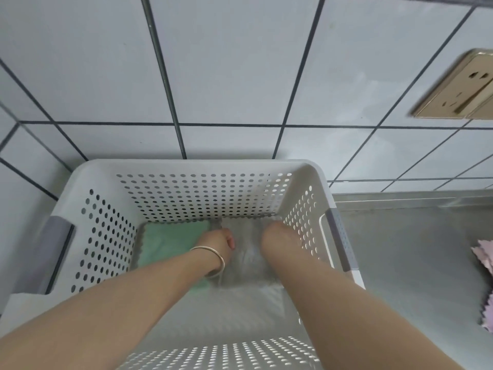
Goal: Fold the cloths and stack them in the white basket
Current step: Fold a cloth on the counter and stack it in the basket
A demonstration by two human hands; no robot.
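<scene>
The white perforated basket (pixel 186 164) stands against the tiled wall, and both my arms reach down into it. A folded green cloth (pixel 170 241) lies flat on the left of the basket floor. Beside it on the right lies a folded grey cloth (pixel 248 252). My left hand (pixel 218 243), with a bracelet on the wrist, has its fingers curled at the grey cloth's left edge and pinches it. My right hand (pixel 277 237) is at the cloth's right edge, close to the basket's right wall. Its fingers point down and are hidden.
A steel counter (pixel 413 263) runs to the right of the basket. Pink cloth (pixel 484 256) lies on it at the right edge of view. A gold wall socket (pixel 458 89) sits on the tiles at the upper right. The basket has grey handles on both sides.
</scene>
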